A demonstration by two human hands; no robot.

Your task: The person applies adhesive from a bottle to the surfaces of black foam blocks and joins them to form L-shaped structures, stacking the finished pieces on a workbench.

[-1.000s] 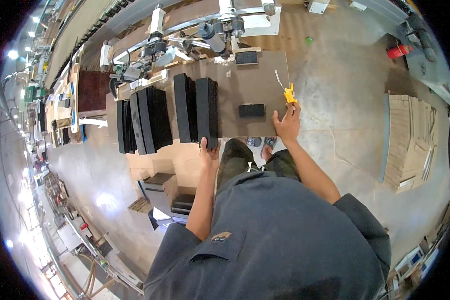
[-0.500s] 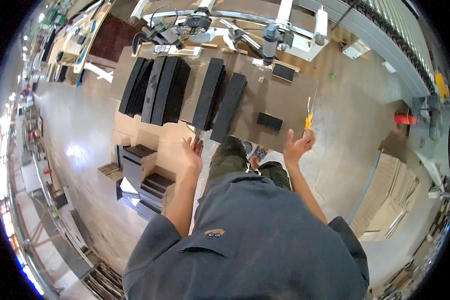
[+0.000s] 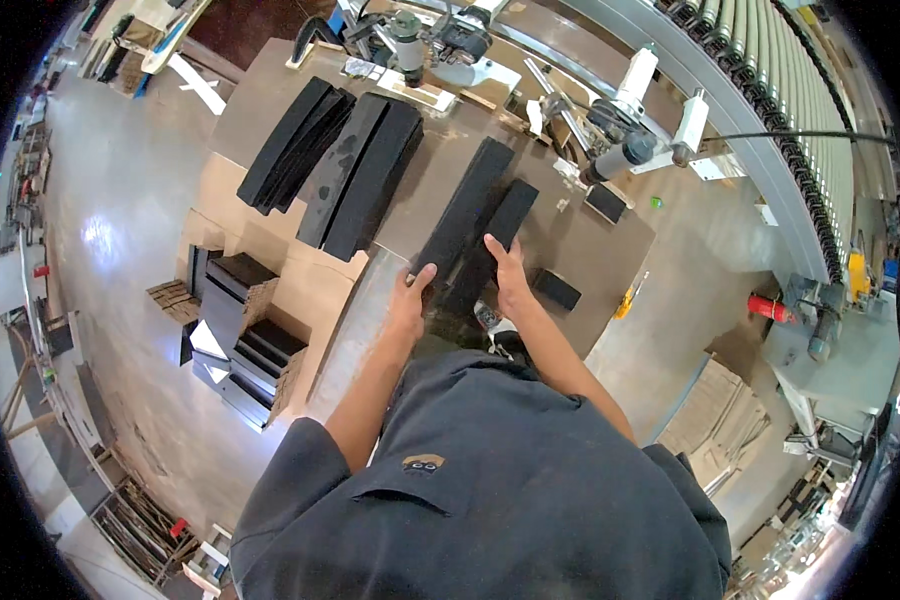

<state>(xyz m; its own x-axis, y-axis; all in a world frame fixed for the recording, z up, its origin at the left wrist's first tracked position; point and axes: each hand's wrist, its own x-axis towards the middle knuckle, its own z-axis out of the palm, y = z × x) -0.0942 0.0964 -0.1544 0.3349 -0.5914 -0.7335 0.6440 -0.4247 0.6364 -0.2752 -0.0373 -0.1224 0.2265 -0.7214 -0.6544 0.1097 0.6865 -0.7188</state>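
Note:
Two long stacks of black strips lie slantwise on the brown tabletop (image 3: 590, 245) in front of me. My left hand (image 3: 406, 303) grips the near end of the left stack of black strips (image 3: 470, 205), thumb on top and the other fingers mostly hidden. Against the right side of the shorter stack of black strips (image 3: 485, 250) is my right hand (image 3: 510, 275), its thumb over the top edge. The two stacks lie close side by side, nearly parallel. A small black block (image 3: 557, 290) rests just right of my right hand.
Further left stand more black stacks (image 3: 375, 175) and a fanned stack of strips (image 3: 295, 145). Clamp-like machine parts (image 3: 620, 155) line the table's far edge, beside a roller conveyor (image 3: 770, 110). Dark panels with cardboard (image 3: 240, 320) sit at lower left; flat cardboard (image 3: 715, 410) lies right.
Both hands, open and apart before, have come in to the two black stacks. The view has turned and shifted, and the right stack now sits further up beside the left one.

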